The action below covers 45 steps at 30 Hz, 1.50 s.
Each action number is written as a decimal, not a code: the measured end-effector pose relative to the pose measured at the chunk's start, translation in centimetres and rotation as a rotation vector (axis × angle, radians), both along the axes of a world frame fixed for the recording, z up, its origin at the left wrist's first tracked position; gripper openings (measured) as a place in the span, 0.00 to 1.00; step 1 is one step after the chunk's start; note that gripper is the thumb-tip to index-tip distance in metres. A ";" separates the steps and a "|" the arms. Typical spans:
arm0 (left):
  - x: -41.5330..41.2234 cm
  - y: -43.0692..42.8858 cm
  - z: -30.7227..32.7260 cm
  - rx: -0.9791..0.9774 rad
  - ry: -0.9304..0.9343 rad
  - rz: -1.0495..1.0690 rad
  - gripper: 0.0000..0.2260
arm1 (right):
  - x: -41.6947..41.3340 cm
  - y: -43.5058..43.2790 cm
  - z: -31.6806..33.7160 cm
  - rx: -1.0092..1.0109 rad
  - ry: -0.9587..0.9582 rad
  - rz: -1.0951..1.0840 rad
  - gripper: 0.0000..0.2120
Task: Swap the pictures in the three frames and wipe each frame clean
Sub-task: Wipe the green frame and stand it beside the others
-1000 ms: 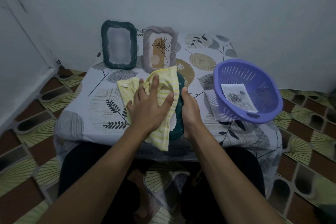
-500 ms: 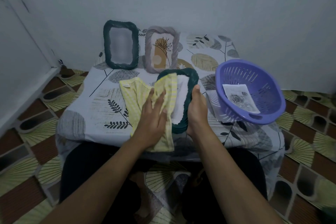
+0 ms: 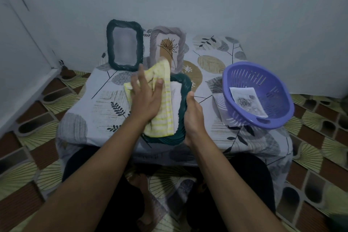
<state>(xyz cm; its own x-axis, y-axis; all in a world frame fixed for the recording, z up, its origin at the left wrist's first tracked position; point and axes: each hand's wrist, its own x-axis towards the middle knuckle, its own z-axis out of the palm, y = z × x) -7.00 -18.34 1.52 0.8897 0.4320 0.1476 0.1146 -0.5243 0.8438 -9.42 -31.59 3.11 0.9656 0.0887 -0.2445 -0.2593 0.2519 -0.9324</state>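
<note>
A dark green frame (image 3: 183, 98) leans tilted at the table's near edge. My right hand (image 3: 194, 117) grips its right rim. My left hand (image 3: 146, 98) presses a yellow striped cloth (image 3: 165, 103) flat against the frame's face, with the cloth's top corner bunched between its fingers. Two frames stand against the wall: a dark green one (image 3: 124, 45) with a pale blurred picture, and a grey one (image 3: 168, 47) showing a brown plant drawing. A printed rose picture (image 3: 246, 101) lies in the purple basket (image 3: 258, 81).
The low table (image 3: 105, 103) wears a leaf-patterned cloth and stands in a corner between pale walls. The purple basket sits on its right side with a sheet of paper (image 3: 219, 107) under it. My legs are under the table's front edge. Patterned floor tiles surround it.
My left hand has slid the cloth up and to the right over the frame's face. The right hand keeps hold of the frame's rim and the frame has tilted more upright.
</note>
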 end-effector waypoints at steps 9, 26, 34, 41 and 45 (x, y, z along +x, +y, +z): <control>-2.0 -0.1 -1.1 0.105 -0.007 -0.037 0.23 | 0.7 -0.3 -0.9 0.085 0.055 -0.082 0.20; -3.8 -1.3 -1.8 0.053 0.093 0.119 0.17 | 1.1 -0.5 -0.8 0.101 0.029 -0.101 0.19; -3.8 -2.2 -1.3 0.479 0.135 -0.166 0.36 | 0.8 0.2 -0.3 0.043 -0.024 -0.076 0.23; 0.1 0.3 0.4 0.322 0.008 -0.092 0.34 | -0.1 1.4 -0.2 -0.019 -0.058 -0.011 0.21; -2.3 -1.6 -0.3 0.521 0.008 -0.310 0.33 | 0.9 0.8 0.5 -0.038 -0.072 -0.078 0.22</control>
<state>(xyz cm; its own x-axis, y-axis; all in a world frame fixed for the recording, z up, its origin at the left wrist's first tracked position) -9.29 -19.91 1.26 0.9646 0.0255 0.2625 -0.1039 -0.8781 0.4671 -8.54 -30.84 3.63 0.9843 0.0042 -0.1765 -0.1726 0.2326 -0.9571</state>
